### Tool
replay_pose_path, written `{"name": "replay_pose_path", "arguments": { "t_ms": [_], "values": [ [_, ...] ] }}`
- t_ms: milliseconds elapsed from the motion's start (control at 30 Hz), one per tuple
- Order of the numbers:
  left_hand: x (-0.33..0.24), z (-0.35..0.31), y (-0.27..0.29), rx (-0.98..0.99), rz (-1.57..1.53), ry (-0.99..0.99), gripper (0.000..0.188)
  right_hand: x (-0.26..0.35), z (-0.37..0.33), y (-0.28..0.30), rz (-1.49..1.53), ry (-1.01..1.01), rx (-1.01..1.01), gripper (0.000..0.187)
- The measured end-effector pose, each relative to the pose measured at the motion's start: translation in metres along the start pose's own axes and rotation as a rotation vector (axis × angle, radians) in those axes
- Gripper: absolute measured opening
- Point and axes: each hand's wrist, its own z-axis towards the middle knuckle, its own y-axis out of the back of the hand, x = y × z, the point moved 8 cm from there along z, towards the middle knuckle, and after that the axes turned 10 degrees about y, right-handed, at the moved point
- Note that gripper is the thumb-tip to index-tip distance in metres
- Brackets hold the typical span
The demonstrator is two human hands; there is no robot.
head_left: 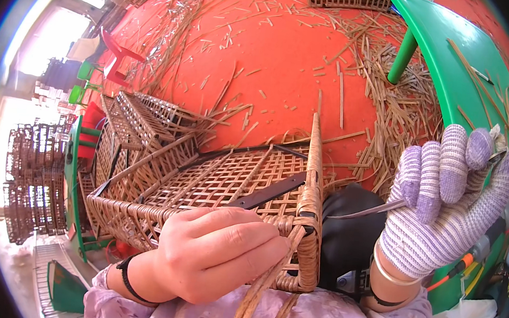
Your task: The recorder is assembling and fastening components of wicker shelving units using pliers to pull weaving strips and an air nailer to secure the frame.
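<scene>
A woven wicker basket (205, 182) lies across my lap, its thick wrapped rim post (313, 181) standing up at the right. My bare left hand (223, 252) is closed at the near corner, its fingertips on a flat tan wicker strip (255, 296) that trails down over my lap. Just beyond these fingers a dark flat bar (270, 191) crosses the weave. To the right of the basket, my right hand (440, 197), in a striped white and purple glove, is raised palm up with curled fingers. It grips a thin pointed metal tool (370, 211), whose handle is mostly hidden.
Cut wicker strips (403, 93) litter the red floor (286, 60). A green table (449, 37) with more strips stands at the right. Other woven baskets (150, 115) lie at the left, near stacked wicker pieces (35, 177) and a red chair (117, 58).
</scene>
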Motion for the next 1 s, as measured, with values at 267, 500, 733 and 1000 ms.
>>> {"name": "replay_pose_path", "arguments": {
  "t_ms": [267, 500, 733, 1000],
  "values": [
    [0.003, -0.002, -0.004, -0.060, -0.008, -0.040, 0.026, 0.000, 0.000, 0.000, 0.004, -0.004, -0.003, 0.040],
    [0.001, -0.003, -0.006, 0.016, -0.021, -0.035, 0.025, 0.000, -0.001, -0.001, 0.021, -0.019, 0.007, 0.041],
    [0.007, 0.001, -0.009, 0.033, -0.026, -0.034, 0.025, -0.001, -0.002, -0.002, 0.038, -0.032, 0.027, 0.042],
    [0.013, 0.000, -0.010, -0.048, -0.045, -0.003, 0.032, 0.007, -0.001, -0.019, -0.034, 0.020, -0.011, 0.042]
  ]
}}
